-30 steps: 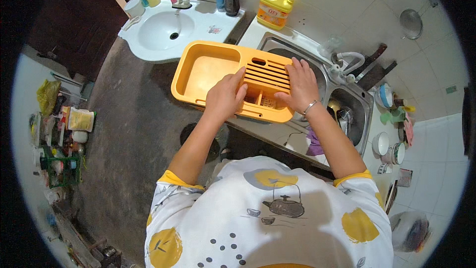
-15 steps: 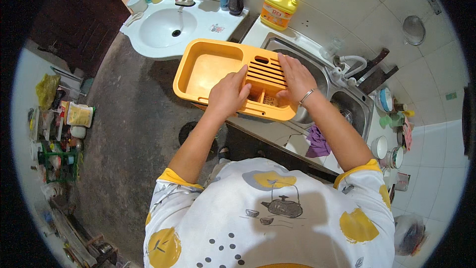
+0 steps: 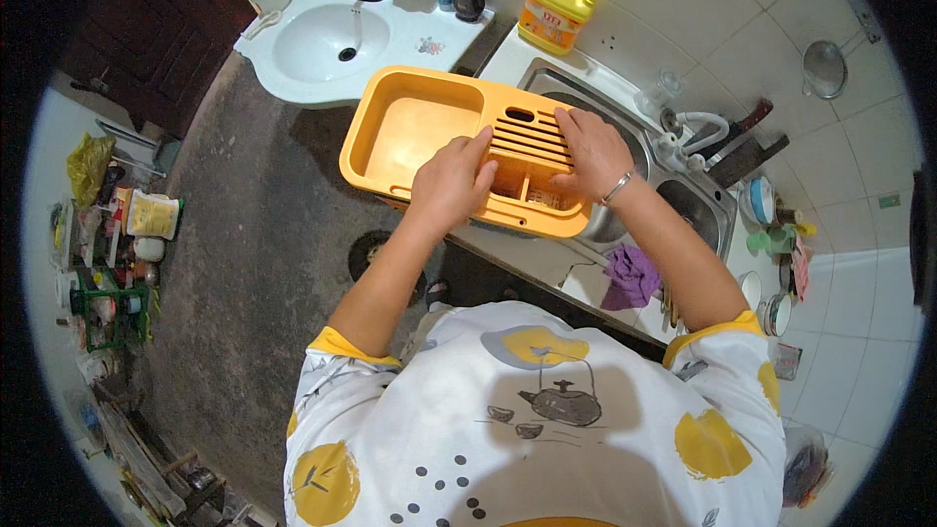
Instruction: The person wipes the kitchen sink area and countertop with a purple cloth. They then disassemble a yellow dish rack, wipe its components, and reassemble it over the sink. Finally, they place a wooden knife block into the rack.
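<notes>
An orange plastic storage rack point(image 3: 415, 122) lies crosswise before me, overhanging the near edge of the steel sink point(image 3: 549, 73). It has a deep tray on the left, a slotted panel on the right, and small divided compartments in front. My left hand point(image 3: 451, 179) grips it at the near middle, fingers over the wall beside the compartments. At the right end my right hand point(image 3: 597, 158) clasps it, fingers across the slots and thumb by the compartments. What supports the rack from below is hidden.
A purple cloth point(image 3: 630, 276) lies on the counter near my right forearm. Behind the sink stands a yellow pump jug point(image 3: 556, 12). To the right are a white faucet point(image 3: 698, 132), knives point(image 3: 752, 141) and bowls point(image 3: 778, 312). A white washbasin point(image 3: 322, 49) is at the far left.
The view has shifted slightly. My right hand and the rack's right end sit a little farther right in the picture; both hands keep their hold.
</notes>
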A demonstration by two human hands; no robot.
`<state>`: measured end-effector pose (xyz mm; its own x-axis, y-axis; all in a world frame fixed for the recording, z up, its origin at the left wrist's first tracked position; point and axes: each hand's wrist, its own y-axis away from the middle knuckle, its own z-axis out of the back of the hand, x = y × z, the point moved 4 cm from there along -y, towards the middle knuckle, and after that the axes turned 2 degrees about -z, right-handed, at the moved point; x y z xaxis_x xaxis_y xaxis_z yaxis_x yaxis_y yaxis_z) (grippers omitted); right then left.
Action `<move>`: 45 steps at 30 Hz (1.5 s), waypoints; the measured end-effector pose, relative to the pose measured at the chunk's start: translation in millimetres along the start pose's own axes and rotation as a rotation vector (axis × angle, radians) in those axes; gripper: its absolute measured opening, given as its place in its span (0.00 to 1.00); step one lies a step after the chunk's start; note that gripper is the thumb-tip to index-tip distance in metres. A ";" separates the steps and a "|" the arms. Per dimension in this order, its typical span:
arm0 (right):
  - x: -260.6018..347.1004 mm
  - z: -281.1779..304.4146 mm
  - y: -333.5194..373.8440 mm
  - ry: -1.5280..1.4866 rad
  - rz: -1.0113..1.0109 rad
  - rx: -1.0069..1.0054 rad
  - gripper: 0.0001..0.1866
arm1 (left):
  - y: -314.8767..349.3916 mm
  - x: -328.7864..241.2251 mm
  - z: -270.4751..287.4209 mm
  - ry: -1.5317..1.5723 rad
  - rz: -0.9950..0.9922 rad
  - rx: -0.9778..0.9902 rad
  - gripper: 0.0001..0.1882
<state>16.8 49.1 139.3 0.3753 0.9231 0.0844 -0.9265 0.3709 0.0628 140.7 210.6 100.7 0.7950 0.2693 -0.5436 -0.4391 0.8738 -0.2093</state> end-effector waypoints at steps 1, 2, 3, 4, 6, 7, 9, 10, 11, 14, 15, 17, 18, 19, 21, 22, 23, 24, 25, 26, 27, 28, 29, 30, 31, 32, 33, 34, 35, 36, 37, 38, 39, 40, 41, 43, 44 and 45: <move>-0.8 -2.5 2.2 -0.011 0.010 -0.056 0.48 | -0.1 -0.6 0.5 -0.010 -0.005 -0.003 0.25; -1.4 -6.0 5.4 -0.026 0.018 -0.109 0.48 | -0.1 -1.3 0.9 -0.006 -0.004 -0.001 0.25; -2.3 -6.8 7.0 -0.040 0.025 -0.162 0.48 | -0.5 -2.3 1.8 -0.002 -0.003 0.000 0.25; -3.1 -6.2 6.8 -0.053 0.030 -0.167 0.49 | -0.8 -2.9 1.8 0.002 -0.003 0.002 0.24; -3.9 -7.6 5.7 -0.063 0.041 -0.170 0.49 | -1.0 -1.3 1.2 0.007 0.009 0.009 0.24; -4.4 -8.2 5.3 -0.067 0.047 -0.172 0.49 | -1.1 -0.7 1.1 0.009 0.016 0.012 0.24; -5.4 -9.1 5.9 -0.098 0.051 -0.169 0.48 | -0.7 -0.7 1.7 0.014 0.015 0.005 0.24; -5.9 -8.9 6.6 -0.109 0.051 -0.182 0.48 | -1.2 -0.7 2.5 0.016 0.015 0.002 0.24; -6.2 -10.5 8.0 -0.122 0.047 -0.191 0.48 | -1.0 -0.9 2.7 0.029 0.007 -0.004 0.24; -7.5 -12.1 9.9 -0.143 0.050 -0.206 0.48 | -1.7 -0.4 2.9 0.065 -0.004 -0.012 0.25; -8.4 -11.4 10.3 -0.143 0.051 -0.209 0.47 | -2.4 0.3 2.3 0.074 0.000 -0.008 0.25; -8.9 -6.9 10.9 -0.190 0.057 -0.225 0.47 | -3.5 1.6 2.2 0.099 0.025 0.002 0.25; -8.2 -4.2 11.5 -0.199 0.056 -0.237 0.47 | -4.0 1.8 3.2 0.114 0.047 0.008 0.25; -7.4 -3.1 11.7 -0.209 0.054 -0.250 0.47 | -4.1 2.4 3.3 0.129 0.069 0.015 0.25; -7.4 -6.7 9.5 -0.186 0.028 -0.206 0.48 | -4.2 2.0 3.5 0.126 0.051 0.000 0.25; -7.0 -8.4 10.8 -0.170 0.022 -0.204 0.48 | -4.5 1.4 3.8 0.125 0.042 -0.007 0.25; -6.0 -10.3 11.8 -0.155 0.019 -0.201 0.48 | -4.8 0.3 4.8 0.125 0.034 -0.010 0.25; -5.9 -10.1 12.2 -0.158 0.022 -0.219 0.49 | -5.5 -1.7 6.2 0.124 0.026 -0.014 0.25; -6.4 -10.3 11.6 -0.149 0.029 -0.227 0.49 | -6.2 -2.7 7.2 0.124 0.018 -0.017 0.25; -7.0 -11.3 11.5 -0.142 0.035 -0.235 0.49 | -6.1 -1.4 5.9 0.121 0.026 0.003 0.25; -7.7 -12.1 11.6 -0.135 0.041 -0.243 0.49 | -6.2 0.6 4.0 0.117 0.035 0.024 0.25; -9.0 -12.9 11.8 -0.138 0.046 -0.240 0.49 | -6.0 2.2 2.0 0.114 0.043 0.045 0.26; -10.1 -13.8 11.1 -0.142 0.052 -0.237 0.50 | -5.6 3.0 1.7 0.105 0.030 0.027 0.26; -10.3 -14.3 10.2 -0.146 0.057 -0.234 0.50 | -4.9 3.1 1.1 0.096 0.018 0.010 0.25; -9.4 -12.9 10.2 -0.134 0.050 -0.232 0.50 | -4.8 2.7 1.0 0.088 0.006 -0.007 0.25; -7.4 -11.2 11.9 -0.124 0.042 -0.229 0.50 | -4.8 1.2 1.4 0.094 0.004 -0.003 0.25; -6.0 -10.3 12.9 -0.115 0.034 -0.225 0.50 | -5.1 -1.5 3.1 0.100 0.001 0.001 0.26; -5.1 -10.9 12.3 -0.117 0.039 -0.217 0.50 | -4.8 -2.6 3.7 0.106 -0.001 0.005 0.26; -5.0 -10.3 11.4 -0.117 0.043 -0.211 0.50 | -4.8 -2.3 3.2 0.092 0.000 0.009 0.26; -5.1 -10.6 10.9 -0.117 0.046 -0.205 0.50 | -4.5 -1.8 2.5 0.079 0.001 0.013 0.26; -5.4 -12.4 11.2 -0.120 0.049 -0.210 0.49 | -4.1 -1.7 1.8 0.066 0.001 0.018 0.26; -4.8 -16.4 11.5 -0.125 0.051 -0.213 0.49 | -4.5 -2.0 1.8 0.062 0.002 0.029 0.27; -4.4 -20.8 12.1 -0.129 0.053 -0.216 0.49 | -5.6 -3.0 1.7 0.058 0.002 0.041 0.27; -5.1 -24.9 12.9 -0.135 0.052 -0.222 0.49 | -5.7 -3.9 1.2 0.055 0.002 0.053 0.27; -7.3 -25.5 11.4 -0.138 0.057 -0.238 0.50 | -6.8 -4.2 2.2 0.055 0.027 0.079 0.27; -7.8 -27.5 9.3 -0.157 0.070 -0.250 0.50 | -7.5 -3.9 2.8 0.056 0.076 0.131 0.26; -9.0 -27.7 8.6 -0.167 0.077 -0.248 0.50 | -8.2 -4.7 3.1 0.058 0.073 0.122 0.26; -9.8 -27.7 7.7 -0.177 0.083 -0.246 0.51 | -7.7 -4.3 3.4 0.060 0.071 0.114 0.26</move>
<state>5.2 45.7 111.4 0.2769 0.9272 0.2523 -0.9248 0.3284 -0.1920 142.1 204.0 107.4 0.7357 0.3098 -0.6024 -0.4400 0.8947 -0.0773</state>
